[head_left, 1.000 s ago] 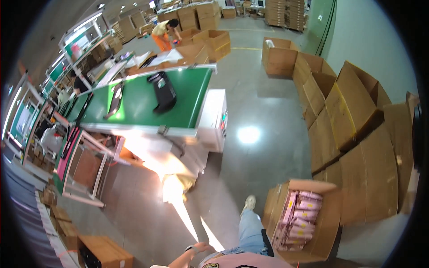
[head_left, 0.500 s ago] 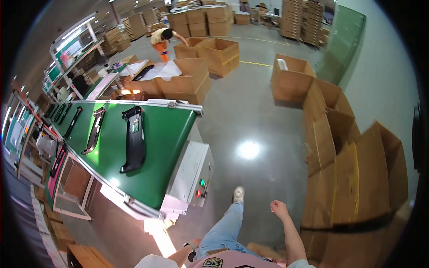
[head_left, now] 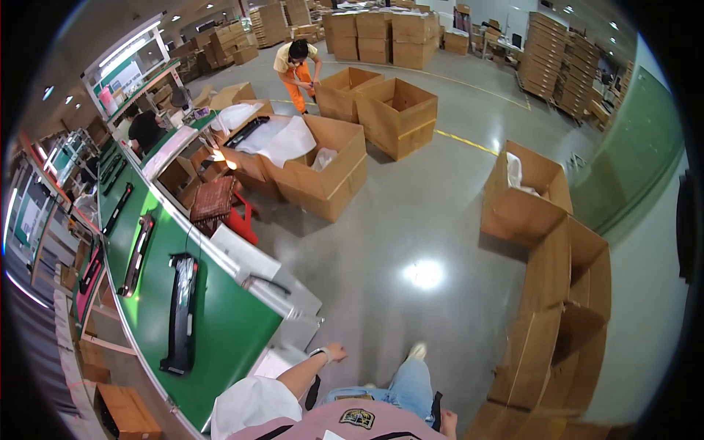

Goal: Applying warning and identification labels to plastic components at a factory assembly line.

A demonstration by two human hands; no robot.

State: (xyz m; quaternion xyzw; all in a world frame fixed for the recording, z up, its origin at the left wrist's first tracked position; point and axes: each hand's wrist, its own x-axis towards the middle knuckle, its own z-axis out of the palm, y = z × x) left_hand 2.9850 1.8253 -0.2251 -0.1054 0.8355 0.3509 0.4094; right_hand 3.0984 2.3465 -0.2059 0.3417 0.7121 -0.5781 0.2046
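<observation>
My left hand (head_left: 336,353) hangs beside the end of the green conveyor belt (head_left: 233,323), touching nothing; its fingers look loosely apart and hold nothing I can see. Low at the bottom edge, next to my jeans, is my right hand (head_left: 448,424), its fingers mostly out of sight. A long black plastic housing (head_left: 181,315) lies on the belt at my left, nearest to me. Beyond it rest a second black housing (head_left: 137,255) and a third (head_left: 119,209), with several more further up the belt.
Open cardboard boxes (head_left: 539,275) line the right wall. Ahead stand a large box (head_left: 337,183) with white wrapping and another open box (head_left: 400,117), where a person (head_left: 297,70) in orange trousers stands. A brown-topped stool (head_left: 214,198) is beside the belt. Stacked cartons (head_left: 554,55) stand far right.
I have stepped forward along the belt's right side, and my view has shifted. My left hand has swung forward; my right hand has dropped back. The person ahead now stands more upright.
</observation>
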